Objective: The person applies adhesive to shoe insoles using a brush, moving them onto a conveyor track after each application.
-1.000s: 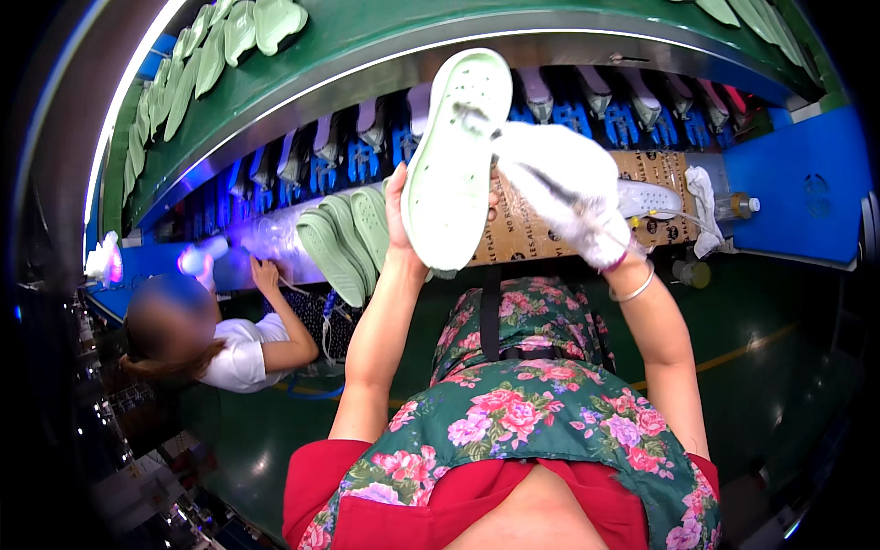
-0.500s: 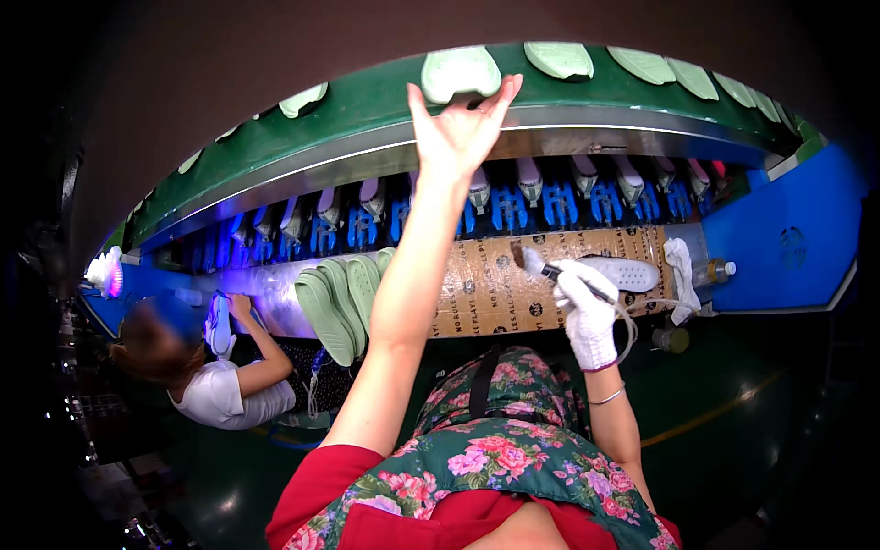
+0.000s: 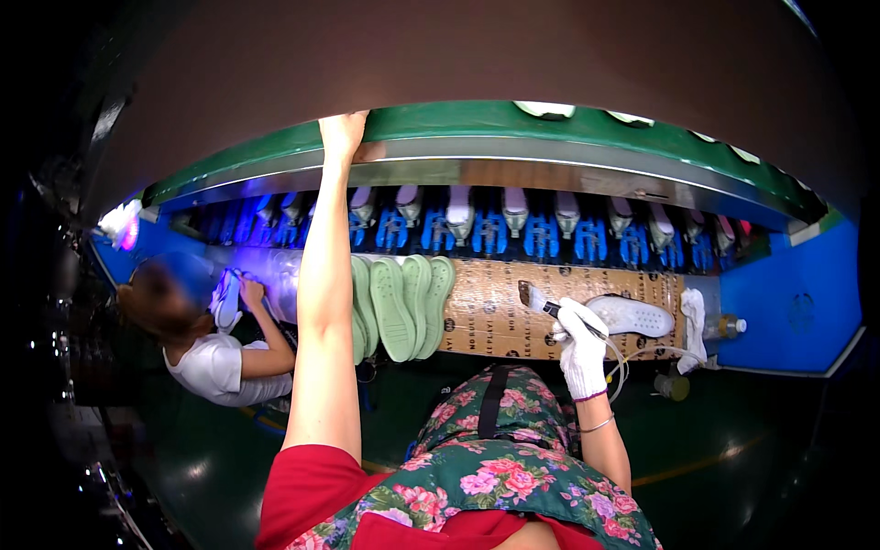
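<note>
The left hand (image 3: 343,136) had shifted left along the upper-frame green ledge (image 3: 440,122), fingers too hidden to tell, while the right hand's (image 3: 587,356) fingers pinched the brush (image 3: 550,308) right of centre, brushing apparently paused, green soles (image 3: 392,307) lying mid-frame.

The left arm (image 3: 323,316) is almost straight and reaches far forward. The left hand (image 3: 344,135) is bare, and its fingertips are hidden, so you can't see what they do. The right arm (image 3: 605,451) does not reach as far. The right hand (image 3: 584,346) wears a white glove (image 3: 587,371), and its fingers (image 3: 570,319) are curled in.
</note>
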A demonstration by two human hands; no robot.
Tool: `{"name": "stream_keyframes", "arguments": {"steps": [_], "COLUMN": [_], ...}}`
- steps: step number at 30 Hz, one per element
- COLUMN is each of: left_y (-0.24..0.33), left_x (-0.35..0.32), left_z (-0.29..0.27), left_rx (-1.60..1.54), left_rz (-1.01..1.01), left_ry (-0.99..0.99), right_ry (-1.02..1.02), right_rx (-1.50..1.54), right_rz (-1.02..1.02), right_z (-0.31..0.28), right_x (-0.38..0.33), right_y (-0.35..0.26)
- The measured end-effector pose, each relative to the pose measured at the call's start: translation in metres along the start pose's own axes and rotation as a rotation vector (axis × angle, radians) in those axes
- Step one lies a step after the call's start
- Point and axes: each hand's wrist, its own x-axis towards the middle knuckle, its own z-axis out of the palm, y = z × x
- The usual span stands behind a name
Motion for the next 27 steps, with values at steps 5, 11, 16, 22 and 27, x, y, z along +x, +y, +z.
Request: {"name": "stream_keyframes", "arguments": {"steps": [5, 11, 16, 22, 27], "left_y": [-0.007, -0.03, -0.023, 0.011, 0.024], "left_x": [-0.051, -0.16, -0.197, -0.262, -0.344], "left_z": [-0.04, -0.136, -0.173, -0.085, -0.009], "left_rx": [-0.826, -0.482, -0.724, -1.001, -1.645], "left_rz": [-0.138, 0.242, -0.089, -0.618, -1.011], "left_ry": [-0.027, 0.471, 0.717, -0.097, -0.615], "right_ry": [-0.017, -0.067, -0.218, -0.469, -0.506], "right_rx": [0.114, 0.166, 0.334, 0.084, -0.063], "right_rz": [0.047, -0.002, 0.017, 0.043, 0.008], "right_z": [0.017, 0.019, 0.039, 0.095, 0.103], "right_x": [0.002, 0.004, -0.01, -0.056, -0.06], "right_y": [-0.002, -0.024, -0.049, -0.062, -0.053]}}
